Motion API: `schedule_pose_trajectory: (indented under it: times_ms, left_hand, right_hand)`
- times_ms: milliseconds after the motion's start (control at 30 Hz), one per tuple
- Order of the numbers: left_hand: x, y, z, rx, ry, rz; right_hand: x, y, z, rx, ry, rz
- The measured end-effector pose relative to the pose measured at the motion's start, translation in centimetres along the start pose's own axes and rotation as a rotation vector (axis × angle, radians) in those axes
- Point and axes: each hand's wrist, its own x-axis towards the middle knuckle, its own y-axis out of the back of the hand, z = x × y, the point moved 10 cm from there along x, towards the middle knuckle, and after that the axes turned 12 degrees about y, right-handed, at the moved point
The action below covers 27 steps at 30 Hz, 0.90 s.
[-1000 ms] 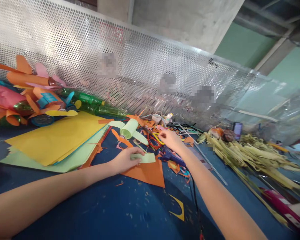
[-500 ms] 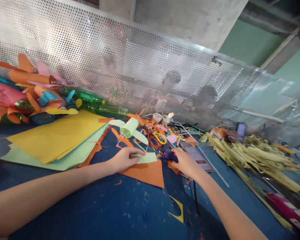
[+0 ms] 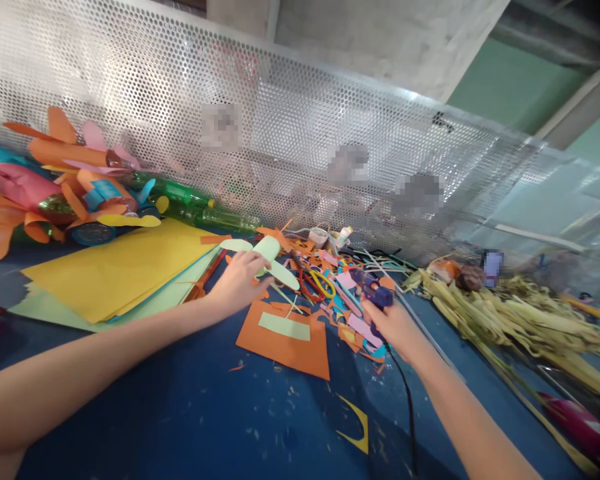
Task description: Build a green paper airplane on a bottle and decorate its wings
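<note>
A toy plane made from a bottle wrapped in pale green paper, with pale green paper wings, lies across the table from me. My left hand is over its near end, the fingers curled around it and hiding the bottle neck. My right hand grips a purple glue gun, raised over the scraps, its black cord trailing toward me. Between the hands lies an orange paper sheet with a pale green paper strip on top.
Coloured paper sheets and finished bottle planes are at left, near green bottles. Paper scraps and yellow-handled scissors lie in the middle. Dried husks cover the right. A perforated metal screen stands behind.
My left hand has let go of the pale green strip and moved up to the toy plane. My right hand has lifted the glue gun, uncovering more scraps.
</note>
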Motion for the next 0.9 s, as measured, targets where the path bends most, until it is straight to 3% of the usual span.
schedule_pose_trajectory:
  times_ms: [67, 167, 300, 500, 633, 800, 900]
  left_hand:
    - [1.2, 0.5, -1.9, 0.168, 0.049, 0.020]
    - [1.9, 0.3, -4.8, 0.365, 0.172, -0.049]
    - [2.0, 0.3, -5.8, 0.439, 0.203, -0.034]
    - [1.8, -1.7, -8.7, 0.233, 0.369, -0.206]
    - [2.1, -2.0, -10.6, 0.129, 0.463, -0.236]
    - [2.9, -2.4, -11.7, 0.009, 0.476, -0.294]
    - [3.1, -2.9, -11.0, -0.077, 0.408, -0.379]
  right_hand:
    - [-0.1, -0.9, -0.5, 0.067, 0.019, -0.022]
    - [-0.2, -1.6, -1.7, 0.088, 0.057, -0.024]
    - [-0.3, -1.5, -2.8, 0.129, 0.092, 0.023]
    - [-0.2, -2.0, -2.5, 0.155, 0.086, 0.010]
    - [-0.2, -1.9, -2.0, 0.161, 0.101, 0.048]
    - [-0.2, -1.7, -1.6, 0.162, 0.106, 0.080]
    - [-0.2, -0.9, -1.0, 0.157, 0.069, 0.133]
